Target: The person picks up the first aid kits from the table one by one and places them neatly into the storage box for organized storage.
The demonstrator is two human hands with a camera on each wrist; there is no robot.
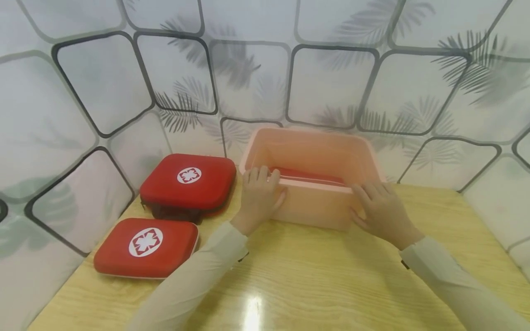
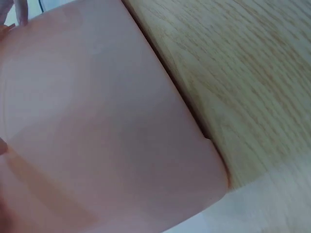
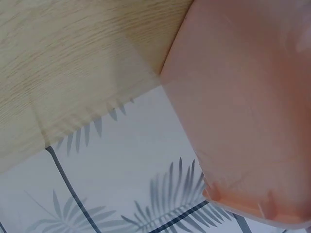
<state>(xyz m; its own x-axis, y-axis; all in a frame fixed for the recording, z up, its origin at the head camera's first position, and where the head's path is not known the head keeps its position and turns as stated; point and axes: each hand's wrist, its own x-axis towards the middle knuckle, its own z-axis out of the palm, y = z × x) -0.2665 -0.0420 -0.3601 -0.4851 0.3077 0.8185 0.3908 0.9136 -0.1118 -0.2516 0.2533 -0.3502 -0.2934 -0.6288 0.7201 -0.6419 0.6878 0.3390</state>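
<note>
A peach-coloured plastic bin (image 1: pixel 316 208) stands on the wooden table, in front of the patterned wall. My left hand (image 1: pixel 257 197) grips its front rim near the left corner, fingers over the edge and thumb against the outside. At the right end of the same rim, my right hand (image 1: pixel 383 209) holds on in a like way. Inside the bin lies a red item (image 1: pixel 308 176) with a pale line along it, its lower part hidden by the front wall. The bin's side (image 2: pixel 107 107) fills much of the left wrist view, and its wall (image 3: pixel 238 102) shows in the right wrist view.
Left of the bin lies a large red first-aid case (image 1: pixel 198 184) with a white emblem and black handle. A smaller red first-aid case (image 1: pixel 145 248) rests nearer, beside my left sleeve. The wooden table (image 1: pixel 310 280) meets the leaf-patterned wall covering (image 1: pixel 331 87) behind.
</note>
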